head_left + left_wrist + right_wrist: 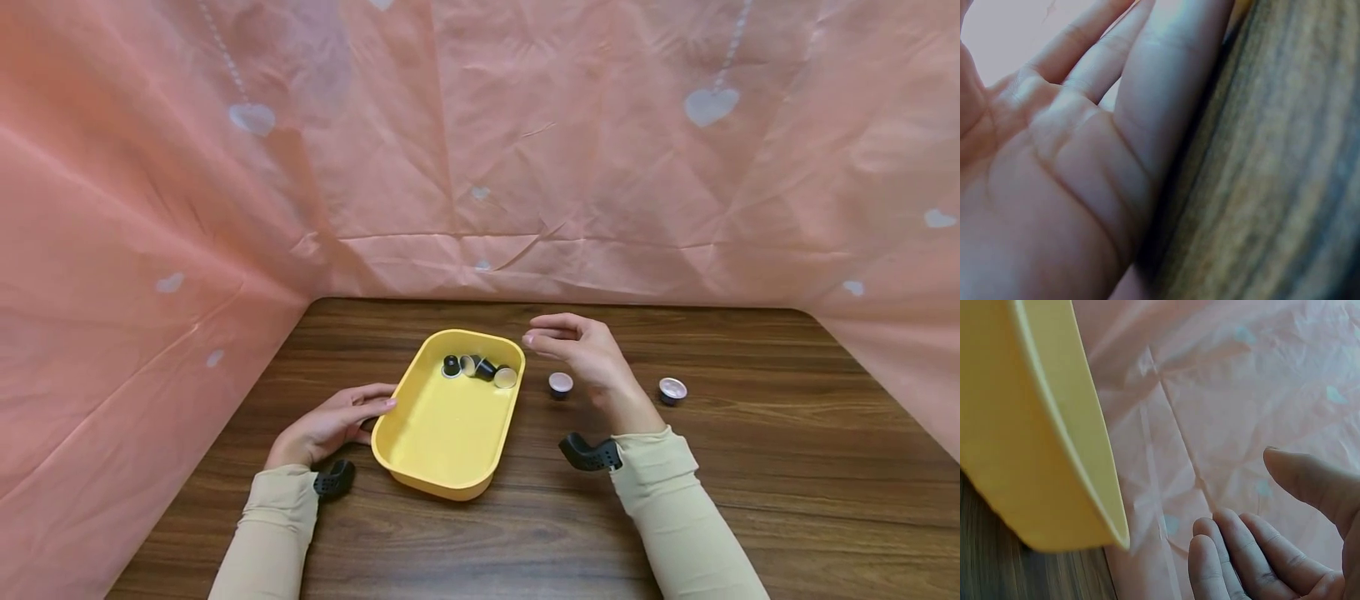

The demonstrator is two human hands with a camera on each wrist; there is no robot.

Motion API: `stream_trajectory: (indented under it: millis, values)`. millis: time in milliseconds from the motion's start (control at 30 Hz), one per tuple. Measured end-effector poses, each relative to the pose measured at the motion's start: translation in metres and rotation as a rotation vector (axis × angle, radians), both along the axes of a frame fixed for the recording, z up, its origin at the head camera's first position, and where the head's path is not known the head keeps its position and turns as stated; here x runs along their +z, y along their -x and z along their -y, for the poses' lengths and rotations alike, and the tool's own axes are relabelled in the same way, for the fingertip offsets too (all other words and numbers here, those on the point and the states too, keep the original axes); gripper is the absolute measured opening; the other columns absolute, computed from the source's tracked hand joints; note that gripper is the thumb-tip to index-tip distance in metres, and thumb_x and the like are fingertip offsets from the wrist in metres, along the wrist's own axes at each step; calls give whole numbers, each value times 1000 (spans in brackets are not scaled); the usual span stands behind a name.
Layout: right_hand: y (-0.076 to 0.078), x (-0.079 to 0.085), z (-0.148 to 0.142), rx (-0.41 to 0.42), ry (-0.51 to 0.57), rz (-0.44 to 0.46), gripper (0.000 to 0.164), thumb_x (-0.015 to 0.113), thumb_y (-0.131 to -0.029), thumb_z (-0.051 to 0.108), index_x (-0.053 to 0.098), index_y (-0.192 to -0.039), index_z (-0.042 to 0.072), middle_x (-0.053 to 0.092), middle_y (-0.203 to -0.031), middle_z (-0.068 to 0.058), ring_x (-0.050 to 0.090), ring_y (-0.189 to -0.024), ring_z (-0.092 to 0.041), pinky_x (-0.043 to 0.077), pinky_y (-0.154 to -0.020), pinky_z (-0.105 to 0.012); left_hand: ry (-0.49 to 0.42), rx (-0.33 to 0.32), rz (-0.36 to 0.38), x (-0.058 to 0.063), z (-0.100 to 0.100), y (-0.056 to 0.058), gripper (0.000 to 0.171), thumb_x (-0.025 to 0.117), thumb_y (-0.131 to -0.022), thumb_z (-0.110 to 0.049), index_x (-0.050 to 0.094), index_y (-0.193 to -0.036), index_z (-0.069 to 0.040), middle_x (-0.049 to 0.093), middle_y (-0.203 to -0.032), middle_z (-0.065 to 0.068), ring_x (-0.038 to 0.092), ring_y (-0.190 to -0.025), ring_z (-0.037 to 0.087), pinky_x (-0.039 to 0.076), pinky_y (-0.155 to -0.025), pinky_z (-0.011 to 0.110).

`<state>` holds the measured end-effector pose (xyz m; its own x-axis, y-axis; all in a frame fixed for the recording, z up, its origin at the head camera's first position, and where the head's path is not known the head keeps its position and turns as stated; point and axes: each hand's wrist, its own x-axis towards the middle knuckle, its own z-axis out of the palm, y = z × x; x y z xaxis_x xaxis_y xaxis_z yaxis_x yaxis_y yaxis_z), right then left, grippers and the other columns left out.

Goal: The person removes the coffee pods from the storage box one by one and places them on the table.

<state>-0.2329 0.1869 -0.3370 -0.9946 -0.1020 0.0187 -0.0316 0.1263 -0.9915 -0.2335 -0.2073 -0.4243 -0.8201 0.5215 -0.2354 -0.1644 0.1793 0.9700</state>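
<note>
A yellow tray [442, 433] with rounded corners stands on the table, holding several dark coffee capsules [486, 369] with pale lids near its far end. My left hand [330, 425] rests against the tray's left side, thumb tip at the rim. The left wrist view shows its palm with the fingers extended; their tips are cut off there. Over the table, just right of the tray's far corner, my right hand [585, 354] hovers. Nothing lies between its thumb and fingers in the right wrist view. One coffee capsule [560, 384] stands lid-up beside that hand, another capsule [672, 390] farther right.
The dark wooden table [787, 433] reaches back to a pink cloth [600, 208] printed with white hearts, which also hangs at both sides. Each wrist carries a black band mount, such as the right mount [588, 454].
</note>
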Motion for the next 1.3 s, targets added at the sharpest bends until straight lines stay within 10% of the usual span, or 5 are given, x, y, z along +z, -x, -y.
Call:
stream_trajectory:
  millis: [533,1300]
  values:
    - [15,3,60,66,145,-4,41,84,-92,11,73,-129,-1,80,-107,-4,77,-93,-9,62,-99,-34,-13,2,5,-1,0,2,60,59,-111,-28,44,-159,3,71,-132,3,73,-113,16,65,-92,41]
    - [24,-12,99,10,85,-33,33,86,-89,9,77,-120,3,82,-105,-10,79,-93,-15,57,-83,-21,-15,-2,8,-3,-1,2,58,58,-111,-26,43,-160,3,72,-131,1,73,-114,17,64,-93,43]
